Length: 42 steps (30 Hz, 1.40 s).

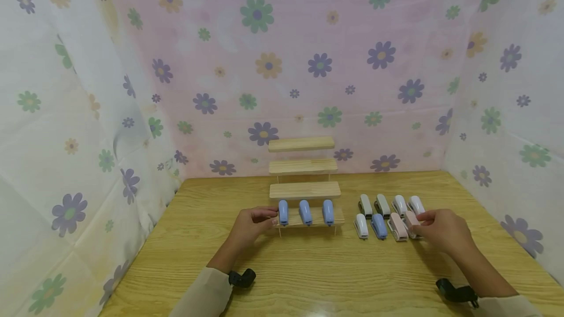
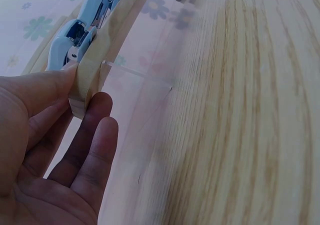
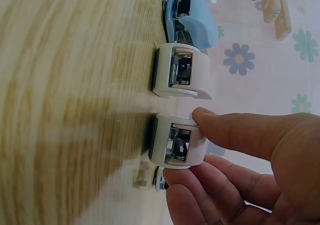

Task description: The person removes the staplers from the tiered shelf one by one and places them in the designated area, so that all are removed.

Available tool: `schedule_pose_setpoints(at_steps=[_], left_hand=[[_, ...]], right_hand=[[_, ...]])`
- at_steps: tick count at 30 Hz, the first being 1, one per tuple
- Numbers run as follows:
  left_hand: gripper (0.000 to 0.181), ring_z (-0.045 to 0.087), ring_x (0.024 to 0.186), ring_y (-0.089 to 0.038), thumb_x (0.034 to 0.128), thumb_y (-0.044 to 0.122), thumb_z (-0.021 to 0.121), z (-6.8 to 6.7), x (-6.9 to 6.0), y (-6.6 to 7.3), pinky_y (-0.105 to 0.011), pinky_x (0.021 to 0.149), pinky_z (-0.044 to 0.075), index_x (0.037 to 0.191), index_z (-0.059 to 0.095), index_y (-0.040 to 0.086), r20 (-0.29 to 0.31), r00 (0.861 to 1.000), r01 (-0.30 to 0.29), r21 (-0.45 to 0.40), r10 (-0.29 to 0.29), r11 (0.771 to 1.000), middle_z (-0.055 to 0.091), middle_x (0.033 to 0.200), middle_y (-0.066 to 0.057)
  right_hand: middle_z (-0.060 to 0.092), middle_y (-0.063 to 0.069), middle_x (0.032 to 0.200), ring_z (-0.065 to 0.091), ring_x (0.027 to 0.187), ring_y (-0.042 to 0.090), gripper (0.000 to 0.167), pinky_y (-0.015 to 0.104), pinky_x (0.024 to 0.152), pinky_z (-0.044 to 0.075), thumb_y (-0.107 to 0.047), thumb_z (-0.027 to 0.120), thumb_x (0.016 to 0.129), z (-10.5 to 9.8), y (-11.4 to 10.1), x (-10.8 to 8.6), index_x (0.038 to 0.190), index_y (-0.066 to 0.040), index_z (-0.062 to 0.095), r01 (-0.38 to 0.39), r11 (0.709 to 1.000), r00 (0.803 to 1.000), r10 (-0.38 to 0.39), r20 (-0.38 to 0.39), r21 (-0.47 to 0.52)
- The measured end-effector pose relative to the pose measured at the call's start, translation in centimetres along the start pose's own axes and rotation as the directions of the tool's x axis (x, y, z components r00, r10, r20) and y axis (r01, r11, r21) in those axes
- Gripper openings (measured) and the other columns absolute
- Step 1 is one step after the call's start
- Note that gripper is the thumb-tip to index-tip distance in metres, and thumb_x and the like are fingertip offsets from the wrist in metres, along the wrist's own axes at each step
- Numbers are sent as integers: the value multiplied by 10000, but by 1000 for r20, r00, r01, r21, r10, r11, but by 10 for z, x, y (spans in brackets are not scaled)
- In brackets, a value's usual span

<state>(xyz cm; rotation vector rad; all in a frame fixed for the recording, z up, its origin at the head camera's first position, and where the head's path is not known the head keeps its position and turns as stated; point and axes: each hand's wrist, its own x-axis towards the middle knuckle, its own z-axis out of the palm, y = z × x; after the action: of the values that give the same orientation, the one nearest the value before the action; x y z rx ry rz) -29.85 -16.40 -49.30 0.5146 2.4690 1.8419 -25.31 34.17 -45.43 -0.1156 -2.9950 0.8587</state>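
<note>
At the left end of the lowest step of a tiered wooden shelf (image 1: 305,190), my left hand (image 1: 253,226) pinches the board (image 2: 90,80), thumb near a blue stapler (image 1: 283,213) and fingers below. Two more blue staplers, one in the middle (image 1: 305,213) and one at the right (image 1: 328,212), stand on that step. My right hand (image 1: 445,231) grips a pale pink stapler (image 3: 187,142) between thumb and fingers, at the right end of the front row on the table. Beside it stands another pink stapler (image 1: 398,227).
Further left in that row are a blue stapler (image 1: 378,226) and a white one (image 1: 361,226). Behind them stand two grey-green staplers (image 1: 365,205) and two white ones (image 1: 399,205). Flowered cloth (image 1: 291,87) encloses the wooden table (image 1: 308,273) at the back and sides.
</note>
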Motion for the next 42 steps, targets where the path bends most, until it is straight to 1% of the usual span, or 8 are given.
schedule_pose_setpoints(at_steps=[11,16,20,24,34,36,38,42], left_hand=[[190,679,1208,-260,926,176,802,1,-1,1,-223,860,581,1106,812,116,-2,1000,10,-6,-10,1000,709,1331,-48],[189,677,1214,-266,929,165,797,1,-1,1,-222,858,581,1110,811,111,-2,1000,8,-11,-8,1000,707,1333,-55],[194,675,1214,-263,928,178,800,1,-1,0,-221,845,582,1111,811,115,-1,1000,12,-15,-12,1000,705,1337,-52],[200,676,1206,-255,919,199,811,0,-1,-1,-222,823,583,1104,814,121,-4,1000,19,-22,-19,1000,706,1335,-43],[192,676,1203,-257,920,199,811,0,1,1,-214,809,578,1094,816,120,-2,1000,17,-12,-17,1000,709,1331,-49],[192,675,1206,-256,921,201,810,0,1,2,-216,812,580,1095,816,121,-2,1000,19,-13,-19,1000,708,1333,-46],[188,674,1206,-251,922,199,808,0,1,2,-217,819,579,1093,817,121,-5,1000,22,-12,-22,1000,708,1332,-42],[193,679,1194,-250,926,191,804,0,1,0,-216,818,578,1102,814,112,-5,1000,21,-1,-21,1000,708,1331,-51]], right_hand=[[766,126,973,694,814,248,596,355,602,514,-454,811,876,1,4,1,1206,35,729,16,1000,1000,-16,9,3],[766,124,998,688,833,247,661,354,612,508,-506,794,884,1,8,4,1262,30,704,14,1000,999,-14,38,22],[766,102,990,674,799,202,697,349,604,499,-506,800,879,2,11,4,1302,35,679,-2,998,999,-1,50,58],[770,80,963,664,761,170,708,351,595,494,-511,809,869,2,12,3,1299,37,682,-2,998,999,0,34,63],[772,77,965,669,775,191,685,347,600,498,-529,793,878,0,12,3,1284,15,702,8,999,1000,-9,18,45],[768,74,968,669,790,204,672,347,604,494,-540,786,881,-2,11,3,1271,2,714,19,999,1000,-19,5,37],[766,72,981,672,810,209,660,344,612,496,-556,783,878,-2,9,2,1259,-19,728,35,999,999,-35,-22,22],[763,75,993,668,797,197,664,342,603,486,-581,769,882,-5,3,0,1258,-34,734,69,998,994,-68,-81,0]])
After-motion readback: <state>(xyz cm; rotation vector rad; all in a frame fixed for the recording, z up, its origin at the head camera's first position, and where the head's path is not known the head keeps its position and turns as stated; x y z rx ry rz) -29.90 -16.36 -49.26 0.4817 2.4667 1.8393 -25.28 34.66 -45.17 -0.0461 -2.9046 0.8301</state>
